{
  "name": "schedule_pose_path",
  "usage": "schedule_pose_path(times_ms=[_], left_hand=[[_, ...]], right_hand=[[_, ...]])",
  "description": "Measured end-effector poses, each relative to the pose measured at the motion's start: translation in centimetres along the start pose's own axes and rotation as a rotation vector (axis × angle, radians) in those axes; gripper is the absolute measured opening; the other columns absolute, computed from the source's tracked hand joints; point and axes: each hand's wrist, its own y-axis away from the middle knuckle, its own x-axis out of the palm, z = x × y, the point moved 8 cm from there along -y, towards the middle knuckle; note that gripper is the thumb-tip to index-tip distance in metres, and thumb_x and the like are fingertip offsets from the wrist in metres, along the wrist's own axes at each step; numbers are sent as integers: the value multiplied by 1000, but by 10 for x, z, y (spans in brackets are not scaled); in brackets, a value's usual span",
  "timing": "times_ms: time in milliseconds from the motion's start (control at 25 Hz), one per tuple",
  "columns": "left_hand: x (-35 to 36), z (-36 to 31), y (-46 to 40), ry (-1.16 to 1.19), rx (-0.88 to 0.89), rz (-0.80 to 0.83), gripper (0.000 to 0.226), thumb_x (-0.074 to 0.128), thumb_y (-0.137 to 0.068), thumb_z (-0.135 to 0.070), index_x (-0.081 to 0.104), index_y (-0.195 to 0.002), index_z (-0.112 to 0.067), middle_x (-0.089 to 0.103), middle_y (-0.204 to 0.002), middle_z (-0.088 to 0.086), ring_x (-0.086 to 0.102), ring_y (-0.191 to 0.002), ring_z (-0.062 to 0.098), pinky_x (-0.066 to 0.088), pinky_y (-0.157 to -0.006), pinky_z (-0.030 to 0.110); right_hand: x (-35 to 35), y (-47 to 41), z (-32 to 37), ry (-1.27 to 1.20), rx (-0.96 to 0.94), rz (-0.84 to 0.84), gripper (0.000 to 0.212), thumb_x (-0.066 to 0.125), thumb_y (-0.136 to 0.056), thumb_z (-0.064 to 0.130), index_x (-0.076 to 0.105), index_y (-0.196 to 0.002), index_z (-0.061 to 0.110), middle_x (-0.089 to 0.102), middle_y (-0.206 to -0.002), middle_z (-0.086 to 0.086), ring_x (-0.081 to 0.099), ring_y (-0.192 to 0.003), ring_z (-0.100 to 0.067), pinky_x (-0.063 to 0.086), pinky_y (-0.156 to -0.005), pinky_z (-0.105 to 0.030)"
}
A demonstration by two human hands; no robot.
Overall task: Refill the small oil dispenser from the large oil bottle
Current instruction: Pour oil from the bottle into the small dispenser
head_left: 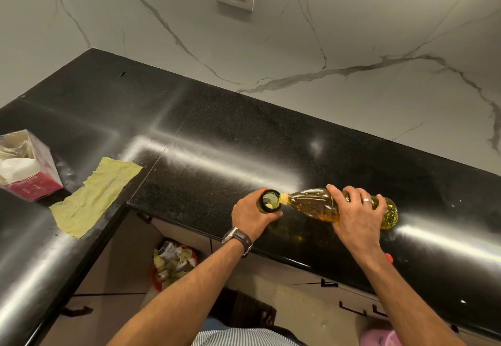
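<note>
The small oil dispenser (269, 201), lower centre on the desk (217, 142), sits gripped in our left hand (250, 214) while our right hand (357, 210) clasps the tipped large oil bottle (322, 204); we should pour slowly, mouths aligned.

Warm, fairly dim indoor light falls from above me. The polished black tabletop (217, 134) throws back broad white streaks of glare. My wide lens bends the wall (352, 47) and edges. Focus is sharp, with slight softness at the corners.
</note>
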Motion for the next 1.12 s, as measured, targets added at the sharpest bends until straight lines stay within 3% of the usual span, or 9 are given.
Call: schedule_pose_path(times_ms=[1120], left_hand=[[0,1,0,-5,-6,8,62,88,-69,-53,68,-125,-33,74,-114,-14,66,-107,4,58,-95,35]], right_hand=[[-4,-1,1,10,-11,-23,90,94,-68,30,50,-147,33,62,-134,-11,55,-128,-34,33,-108,-68]])
